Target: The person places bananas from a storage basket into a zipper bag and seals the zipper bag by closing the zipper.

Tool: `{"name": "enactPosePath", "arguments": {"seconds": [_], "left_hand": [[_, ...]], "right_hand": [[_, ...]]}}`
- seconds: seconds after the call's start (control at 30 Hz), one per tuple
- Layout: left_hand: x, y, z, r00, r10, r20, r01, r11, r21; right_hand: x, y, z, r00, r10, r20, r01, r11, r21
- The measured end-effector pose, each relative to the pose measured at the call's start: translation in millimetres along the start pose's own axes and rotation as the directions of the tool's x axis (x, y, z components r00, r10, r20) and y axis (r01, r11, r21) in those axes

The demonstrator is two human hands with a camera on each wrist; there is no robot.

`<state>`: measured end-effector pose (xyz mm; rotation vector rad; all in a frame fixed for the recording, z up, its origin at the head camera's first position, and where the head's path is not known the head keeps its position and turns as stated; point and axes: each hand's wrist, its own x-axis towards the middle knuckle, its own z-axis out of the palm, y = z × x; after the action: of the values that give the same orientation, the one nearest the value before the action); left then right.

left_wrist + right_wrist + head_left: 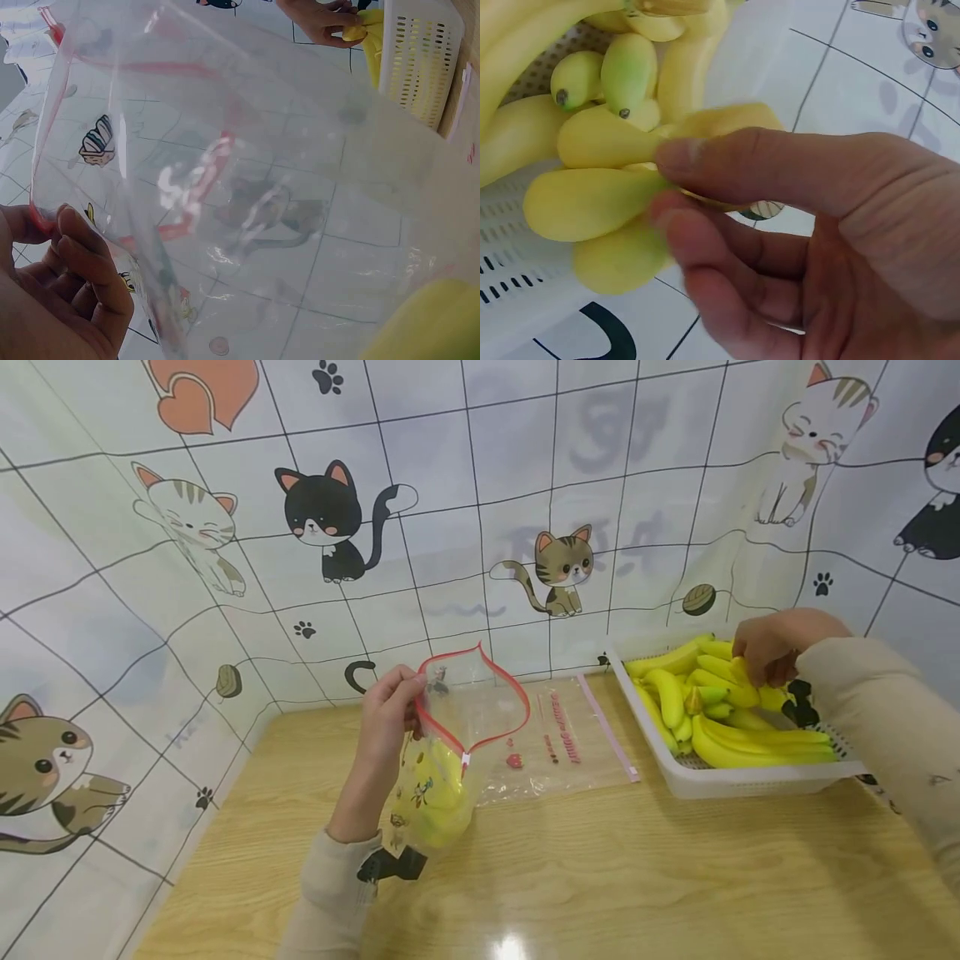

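My left hand [384,717] pinches the red-edged rim of a clear zip bag [480,714], whose mouth gapes wide. Yellow fruit [444,814] shows through its lower part, the kind blurred by the printed plastic. In the left wrist view, thumb and fingers grip the red strip [43,221]. Over the far right of a white basket [738,787], my right hand [780,643] holds a bunch of small bananas [592,206]. In the right wrist view, the thumb and fingertips pinch this bunch near its stem end, and its rounded tips point away from the palm.
More bananas [765,747], long and short, fill the basket. A second clear zip bag [551,752] with a pink strip lies flat on the wooden table [600,877], between the held bag and the basket. A cat-patterned sheet [450,552] stands behind and at both sides.
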<state>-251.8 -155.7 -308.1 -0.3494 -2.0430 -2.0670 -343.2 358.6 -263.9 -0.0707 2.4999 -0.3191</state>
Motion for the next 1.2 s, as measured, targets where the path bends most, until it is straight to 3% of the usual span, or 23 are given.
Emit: {"name": "enactPosePath", "arguments": {"seconds": [0.2, 0.4, 0.6, 0.97, 1.1, 1.2], "left_hand": [[1.3, -1.7, 0.2, 1.0, -0.01, 0.005, 0.01, 1.0, 0.002], [0.7, -2.1, 1.6, 1.0, -0.011, 0.009, 0.011, 1.0, -0.006], [0.8, -1.4, 0.5, 1.0, -0.006, 0.018, 0.006, 1.0, -0.001], [0.2, -3.1, -1.6, 1.0, 0.008, 0.024, -0.008, 1.0, -0.006], [1.3, -3.2, -2.0, 1.0, 0.002, 0.024, -0.002, 1.0, -0.003], [1.7, -3.0, -1.8, 1.0, -0.001, 0.026, 0.001, 1.0, -0.009]], "right_hand": [[-0.3, 4, -10, 0.997, -0.045, -0.063, 0.045, 0.999, 0.005], [-9.5, 10, -20, 0.988, -0.057, -0.145, 0.05, 0.997, -0.053], [-20.0, 1, -32, 0.977, -0.085, -0.198, 0.061, 0.991, -0.122], [-42.4, -58, -39, 0.938, -0.211, -0.276, 0.14, 0.956, -0.256], [-50.4, -83, -34, 0.907, -0.3, -0.295, 0.197, 0.923, -0.331], [-57.1, -102, -29, 0.868, -0.374, -0.325, 0.251, 0.897, -0.363]]}}
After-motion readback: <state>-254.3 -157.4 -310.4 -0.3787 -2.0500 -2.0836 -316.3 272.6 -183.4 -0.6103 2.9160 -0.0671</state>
